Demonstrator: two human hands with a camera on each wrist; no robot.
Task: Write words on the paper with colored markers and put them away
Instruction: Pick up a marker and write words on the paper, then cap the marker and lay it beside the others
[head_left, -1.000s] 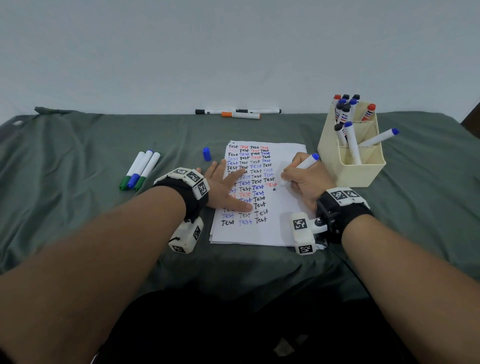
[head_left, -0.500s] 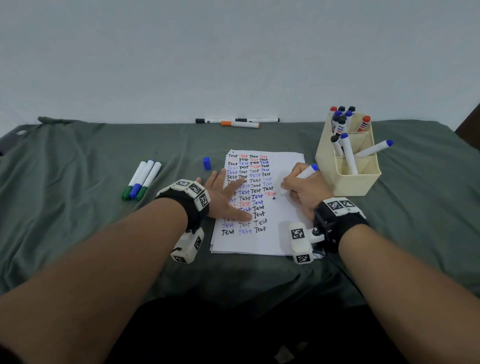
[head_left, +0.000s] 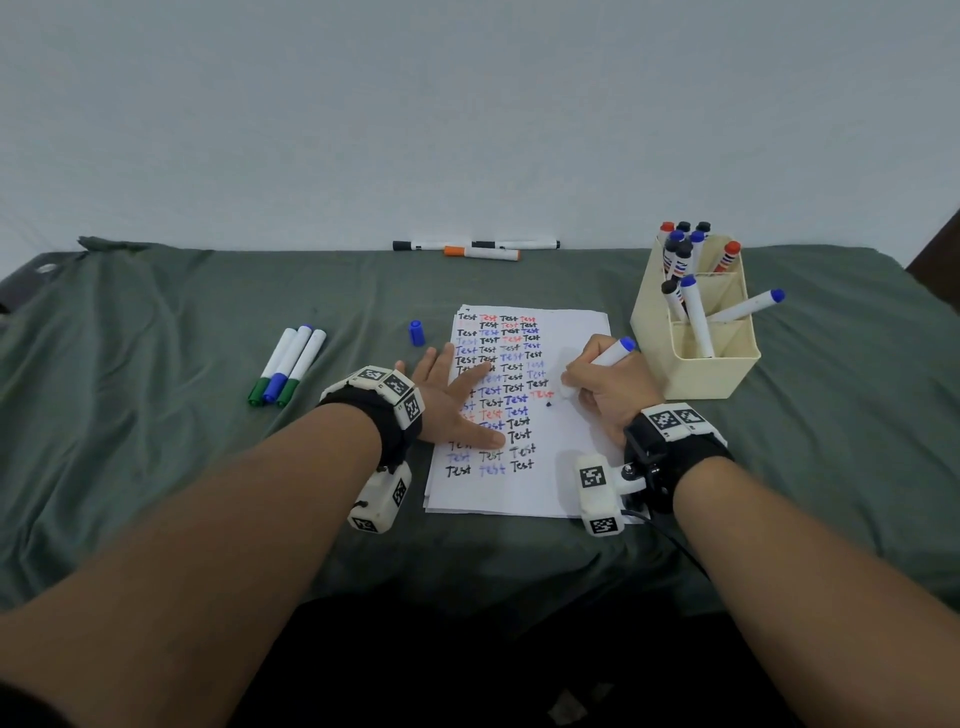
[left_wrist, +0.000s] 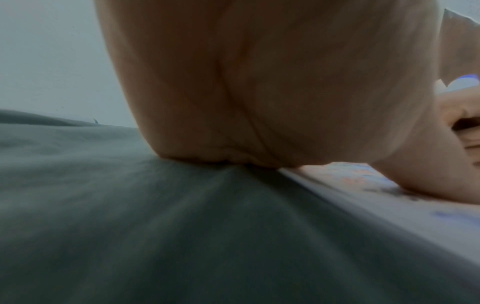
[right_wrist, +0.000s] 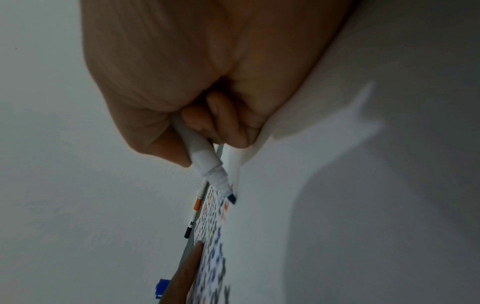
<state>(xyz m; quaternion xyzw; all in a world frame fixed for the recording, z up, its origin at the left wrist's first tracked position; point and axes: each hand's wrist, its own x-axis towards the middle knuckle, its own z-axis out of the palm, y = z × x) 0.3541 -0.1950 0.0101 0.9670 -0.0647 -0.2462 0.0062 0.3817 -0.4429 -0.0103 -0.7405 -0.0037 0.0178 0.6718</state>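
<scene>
Green-covered table (head_left: 156, 467) bears paper (head_left: 519, 488), markers (head_left: 288, 371), cap (head_left: 416, 332), holder (head_left: 711, 374)

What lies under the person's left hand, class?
The left hand rests flat on the paper, covering part of the rows of "Test" words; its heel lies on the green cloth. The words beneath the palm cannot be read.

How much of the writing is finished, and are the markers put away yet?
Done: rows of "Test" cover the left of the paper. In hand: the right hand holds an uncapped blue marker at the sheet while the left hand presses it flat. Left: capping it with the blue cap and returning loose markers to the holder.
</scene>
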